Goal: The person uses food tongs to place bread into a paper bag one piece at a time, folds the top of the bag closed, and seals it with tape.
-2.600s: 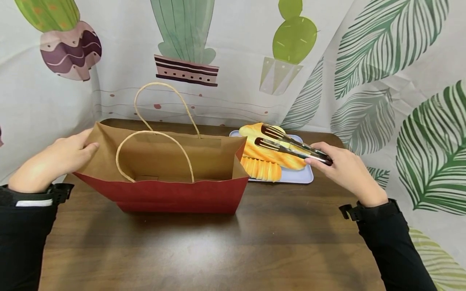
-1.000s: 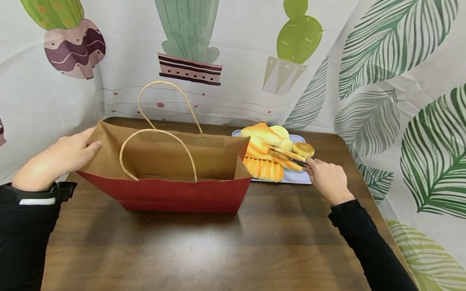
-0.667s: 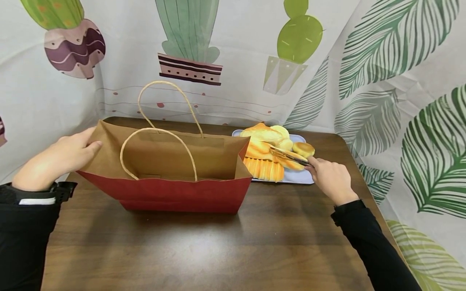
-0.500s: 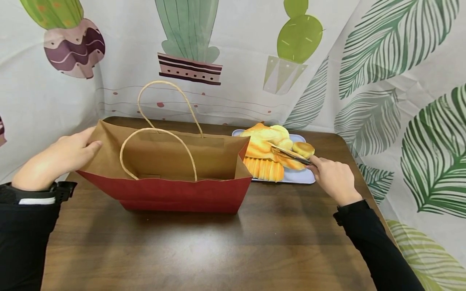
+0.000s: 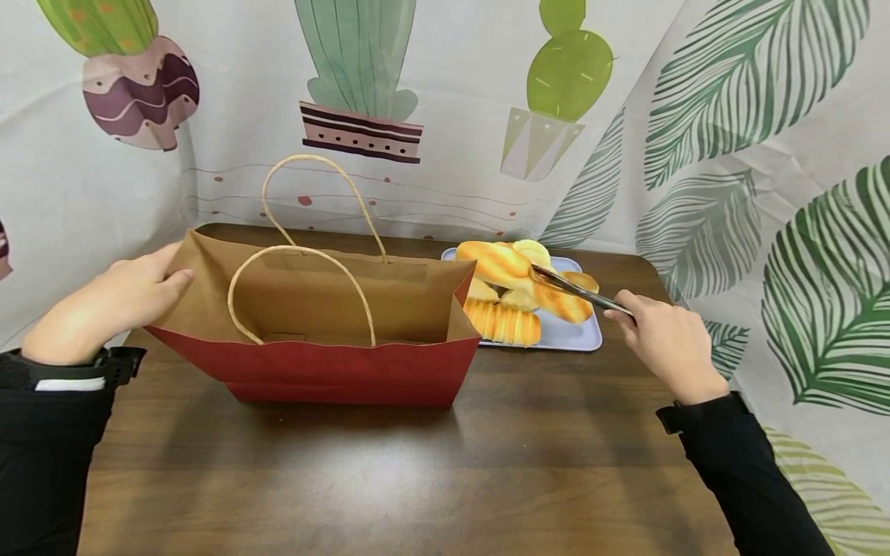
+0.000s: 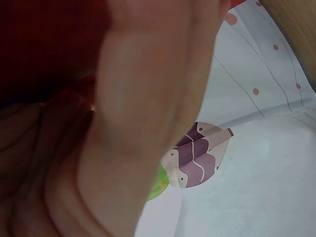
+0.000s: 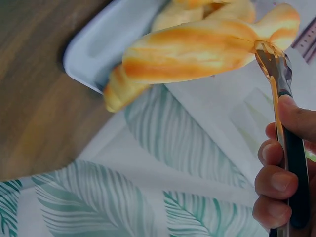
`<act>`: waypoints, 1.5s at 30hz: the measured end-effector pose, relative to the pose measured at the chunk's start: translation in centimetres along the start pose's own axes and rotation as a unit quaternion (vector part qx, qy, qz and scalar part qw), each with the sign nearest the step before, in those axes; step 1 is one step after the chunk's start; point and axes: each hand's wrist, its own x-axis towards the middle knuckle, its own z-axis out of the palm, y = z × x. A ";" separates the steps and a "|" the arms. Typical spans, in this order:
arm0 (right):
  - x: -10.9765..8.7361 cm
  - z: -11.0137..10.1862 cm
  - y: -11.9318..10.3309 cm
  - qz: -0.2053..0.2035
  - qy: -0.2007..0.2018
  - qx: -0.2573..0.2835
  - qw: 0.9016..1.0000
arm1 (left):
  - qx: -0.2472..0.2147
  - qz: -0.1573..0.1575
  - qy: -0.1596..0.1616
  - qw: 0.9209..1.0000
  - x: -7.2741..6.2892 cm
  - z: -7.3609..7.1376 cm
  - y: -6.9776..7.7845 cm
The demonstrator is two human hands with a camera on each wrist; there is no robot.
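Observation:
A red paper bag (image 5: 354, 374) with a brown inside and two rope handles stands open at the top, left of the middle of the table. My left hand (image 5: 114, 301) holds its left edge, thumb on the inner side; in the left wrist view the hand covers most of the bag. My right hand (image 5: 670, 340) grips a pair of food tongs (image 5: 584, 292) with dark handles. Their metal prongs pinch a long golden bread loaf (image 7: 192, 52) near its narrowed middle. The loaf is raised over the pale blue tray (image 5: 566, 337), tilted with its left end higher.
A ridged bread (image 5: 504, 323) lies at the tray's front, several smaller breads behind it, partly hidden by the loaf. The bag's right side overlaps the tray's left end in the head view. A printed cloth (image 5: 452, 185) hangs behind the wooden table (image 5: 389, 479).
The tongs, first held over the tray, have taken hold of the long loaf and lifted it. My right hand has moved right and turned. The left hand stays on the bag.

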 end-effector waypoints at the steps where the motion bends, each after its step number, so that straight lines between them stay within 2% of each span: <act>1: 0.1 -0.4 0.0 0.000 0.005 -0.003 1.000 | 0.000 0.000 0.000 1.000 0.0 0.0 0.0; 11: 0.8 -4.4 -0.7 -0.007 0.040 -0.023 0.999 | 0.003 -0.002 -0.003 1.000 0.2 0.0 -0.3; 21: 1.3 -7.8 -1.9 -0.024 0.093 -0.024 0.995 | 0.002 -0.007 -0.011 1.000 0.2 -0.1 -0.1; 31: 2.1 -11.4 -4.2 -0.070 0.089 -0.046 0.992 | 0.006 -0.008 -0.011 1.000 0.0 0.0 0.0; 39: 3.5 -13.2 -6.9 -0.117 0.114 -0.034 0.986 | 0.007 -0.005 -0.006 1.000 0.2 0.0 0.0; 41: 3.9 -13.5 -7.3 -0.127 0.108 -0.037 0.985 | 0.006 -0.006 -0.008 1.000 0.2 0.0 -0.1; 45: 4.9 -14.0 -7.9 -0.150 0.071 -0.051 0.985 | 0.005 -0.010 -0.013 1.000 0.1 0.0 -0.1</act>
